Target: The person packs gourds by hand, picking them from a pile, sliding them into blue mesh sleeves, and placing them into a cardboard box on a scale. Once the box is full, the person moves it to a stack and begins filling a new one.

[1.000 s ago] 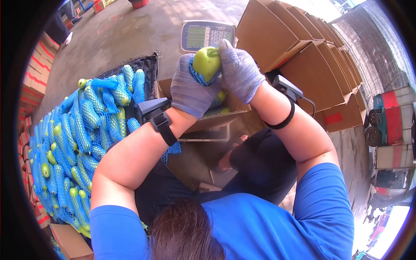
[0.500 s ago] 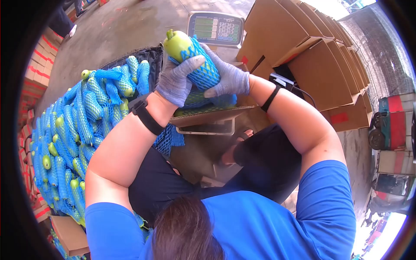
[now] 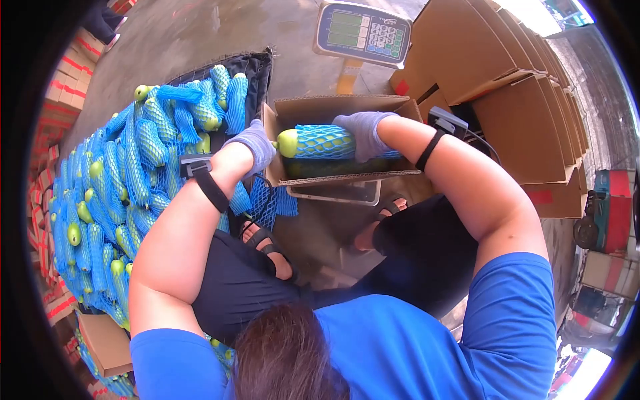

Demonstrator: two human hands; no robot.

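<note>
A pale green gourd (image 3: 288,143) in a blue net sleeve lies lengthwise in the top of an open cardboard box (image 3: 347,105), its stem end toward the left wall. My right hand (image 3: 365,135), in a grey glove, is closed around the sleeved end of the gourd. Lower in the box, more dark green netted produce shows in shadow. My left hand (image 3: 255,147), also gloved, is at the box's left wall, beside the gourd's stem; its fingers are mostly hidden. The box rests on a scale platform (image 3: 340,192), and the scale's display (image 3: 363,33) stands behind it.
A large pile of netted gourds (image 3: 113,193) rises at my left on dark cloth (image 3: 257,77). Nested open cartons (image 3: 480,67) stand at the right. Stacked cartons with red tape (image 3: 73,87) line the far left. Another person's dark-clothed leg (image 3: 97,23) shows at upper left.
The gourd came down from above the box into it and turned to lie lengthwise. My left hand has let go of it and moved left; my right hand keeps its hold.
</note>
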